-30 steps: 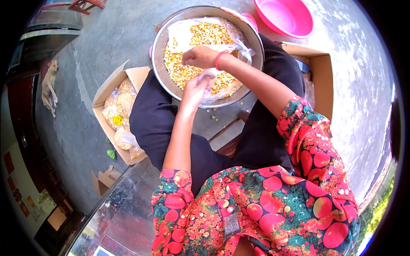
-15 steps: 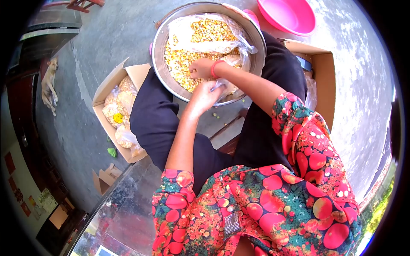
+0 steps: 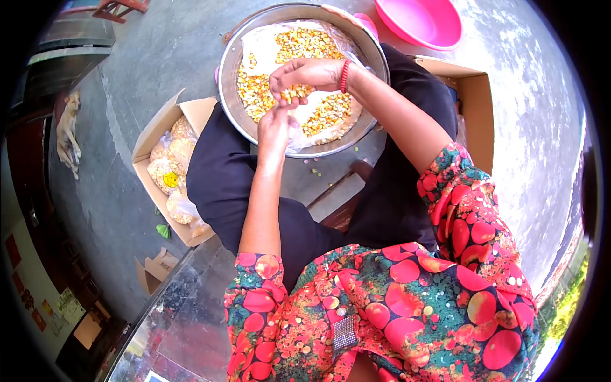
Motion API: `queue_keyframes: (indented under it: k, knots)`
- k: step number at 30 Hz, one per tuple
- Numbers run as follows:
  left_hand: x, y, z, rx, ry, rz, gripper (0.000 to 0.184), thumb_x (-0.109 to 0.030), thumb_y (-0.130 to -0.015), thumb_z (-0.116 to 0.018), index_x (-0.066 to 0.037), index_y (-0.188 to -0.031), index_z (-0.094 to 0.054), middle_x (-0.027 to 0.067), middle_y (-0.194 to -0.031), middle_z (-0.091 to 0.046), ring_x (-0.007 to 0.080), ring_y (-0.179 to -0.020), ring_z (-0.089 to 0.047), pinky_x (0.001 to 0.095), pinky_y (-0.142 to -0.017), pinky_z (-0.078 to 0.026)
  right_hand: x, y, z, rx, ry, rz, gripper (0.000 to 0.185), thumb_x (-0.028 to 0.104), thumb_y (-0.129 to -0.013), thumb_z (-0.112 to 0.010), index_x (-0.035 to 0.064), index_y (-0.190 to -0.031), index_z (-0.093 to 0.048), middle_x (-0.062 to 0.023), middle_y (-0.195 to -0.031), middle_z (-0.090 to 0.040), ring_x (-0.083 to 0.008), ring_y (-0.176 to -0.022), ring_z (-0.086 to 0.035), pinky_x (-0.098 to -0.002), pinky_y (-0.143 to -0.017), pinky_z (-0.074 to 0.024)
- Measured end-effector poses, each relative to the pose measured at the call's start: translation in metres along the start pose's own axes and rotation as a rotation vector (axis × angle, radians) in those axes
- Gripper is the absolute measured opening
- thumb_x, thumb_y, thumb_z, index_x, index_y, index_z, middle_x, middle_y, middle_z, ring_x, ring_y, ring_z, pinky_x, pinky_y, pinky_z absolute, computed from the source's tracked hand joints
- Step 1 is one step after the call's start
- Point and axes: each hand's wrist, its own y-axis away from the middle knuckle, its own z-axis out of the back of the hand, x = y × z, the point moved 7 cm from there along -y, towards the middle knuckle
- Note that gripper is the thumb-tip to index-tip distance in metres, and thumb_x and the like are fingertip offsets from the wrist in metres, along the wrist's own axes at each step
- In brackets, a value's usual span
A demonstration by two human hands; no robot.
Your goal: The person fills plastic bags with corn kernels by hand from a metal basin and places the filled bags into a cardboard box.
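A round metal basin (image 3: 228, 95) sits between my knees, with yellow corn kernels (image 3: 253, 95) and clear plastic in it. My right hand (image 3: 308, 76), with a red bracelet (image 3: 344, 75) at the wrist, is curled round a handful of kernels above the basin. Just below it, my left hand (image 3: 275, 130) pinches a clear plastic bag (image 3: 295, 135) near the basin's front rim. The fingertips of both hands are close together, and the bag's mouth is partly hidden by them.
To the left, an open cardboard box (image 3: 144, 145) holds filled clear bags. Another cardboard box (image 3: 476, 114) stands at the right. A pink basin (image 3: 423, 22) is at the back right. A dog (image 3: 68, 135) lies on the floor at the far left.
My right hand has gone down to the corn and come back up with kernels in it. My left hand, with the bag, has moved left and up beneath it.
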Motion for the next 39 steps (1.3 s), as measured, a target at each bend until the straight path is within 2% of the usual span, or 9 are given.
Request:
queue_keyframes:
  k: [7,17,19,20,21,23,24,37,39]
  knots:
    - [-0.006,0.005,0.006,-0.070,0.006,0.037,0.022,-0.018,-0.087,-0.038,-0.004,-0.075,-0.051,0.0009,-0.061,-0.049,0.0042,-0.047,-0.040,0.0191,-0.042,-0.029,0.001,0.010,-0.019,0.203,0.439,0.079,0.017,0.015,-0.080,-0.049,0.0025,-0.079,-0.061,-0.0016,-0.078,-0.061,-0.0107,-0.080,-0.053,-0.0255,-0.081,-0.0383]
    - [0.010,0.005,-0.014,0.157,-0.434,-0.092,0.024,-0.022,-0.087,-0.048,-0.004,-0.096,-0.060,-0.0016,-0.064,-0.052,0.0027,-0.051,-0.041,0.0177,-0.047,-0.032,-0.015,-0.027,0.036,-0.431,0.698,0.167,0.019,0.022,-0.073,-0.055,0.0112,-0.086,-0.065,-0.0063,-0.074,-0.063,-0.0185,-0.068,-0.059,-0.0300,-0.062,-0.0458]
    - [0.011,0.010,-0.027,0.293,-0.675,-0.216,0.024,-0.021,-0.085,-0.049,-0.002,-0.094,-0.061,0.0009,-0.067,-0.057,0.0050,-0.059,-0.047,0.0208,-0.056,-0.039,-0.033,-0.040,0.033,-0.448,1.030,0.129,0.020,0.016,-0.072,-0.052,0.0113,-0.087,-0.064,-0.0094,-0.079,-0.064,-0.0259,-0.072,-0.060,-0.0339,-0.067,-0.0464]
    - [0.010,0.015,-0.029,0.290,-0.723,-0.179,0.020,-0.020,-0.079,-0.053,-0.005,-0.089,-0.062,0.0201,-0.078,-0.059,0.0348,-0.076,-0.058,0.0386,-0.066,-0.044,-0.044,-0.046,0.027,-0.479,1.122,0.189,0.019,0.014,-0.072,-0.051,0.0130,-0.085,-0.065,-0.0103,-0.078,-0.063,-0.0279,-0.074,-0.060,-0.0364,-0.069,-0.0467]
    - [0.010,0.016,-0.029,0.289,-0.724,-0.176,0.020,-0.020,-0.079,-0.053,-0.005,-0.089,-0.062,0.0201,-0.078,-0.059,0.0348,-0.076,-0.058,0.0386,-0.066,-0.044,-0.051,-0.046,0.013,-0.534,1.358,0.441,0.018,0.015,-0.072,-0.052,0.0143,-0.085,-0.064,-0.0131,-0.077,-0.061,-0.0285,-0.077,-0.059,-0.0384,-0.072,-0.0466]
    - [0.008,0.019,-0.033,0.309,-0.896,-0.237,0.024,-0.019,-0.080,-0.054,0.000,-0.093,-0.060,0.0162,-0.076,-0.062,0.0187,-0.069,-0.060,0.0304,-0.066,-0.044,-0.088,-0.072,0.010,-0.285,1.631,0.225,0.019,0.019,-0.071,-0.054,0.0139,-0.087,-0.064,-0.0152,-0.078,-0.060,-0.0299,-0.078,-0.059,-0.0407,-0.072,-0.0464]
    - [0.009,0.020,-0.032,0.337,-0.923,-0.154,0.024,-0.018,-0.079,-0.054,0.000,-0.093,-0.060,0.0207,-0.079,-0.060,0.0255,-0.073,-0.061,0.0328,-0.068,-0.044,-0.080,-0.068,0.005,-0.286,1.631,0.223,0.019,0.019,-0.071,-0.054,0.0139,-0.087,-0.064,-0.0152,-0.078,-0.060,-0.0299,-0.078,-0.059,-0.0407,-0.072,-0.0464]
    - [0.002,0.017,-0.027,0.272,-0.884,-0.249,0.023,-0.017,-0.079,-0.051,0.000,-0.090,-0.061,0.0156,-0.069,-0.060,0.0185,-0.061,-0.058,0.0313,-0.060,-0.044,-0.074,-0.041,0.041,-0.466,0.572,-0.087,0.031,0.030,-0.075,-0.058,0.0043,-0.092,-0.060,-0.0073,-0.082,-0.062,-0.0182,-0.067,-0.058,-0.0321,-0.060,-0.0459]
    - [-0.003,0.011,-0.016,0.156,-0.816,-0.213,0.022,-0.020,-0.076,-0.052,-0.002,-0.084,-0.061,0.0226,-0.070,-0.057,0.0364,-0.069,-0.057,0.0399,-0.063,-0.044,-0.073,-0.039,0.035,-0.330,-0.055,-0.143,0.022,0.027,-0.077,-0.057,0.0091,-0.087,-0.061,0.0007,-0.074,-0.058,-0.0082,-0.055,-0.048,-0.0233,-0.046,-0.0382]
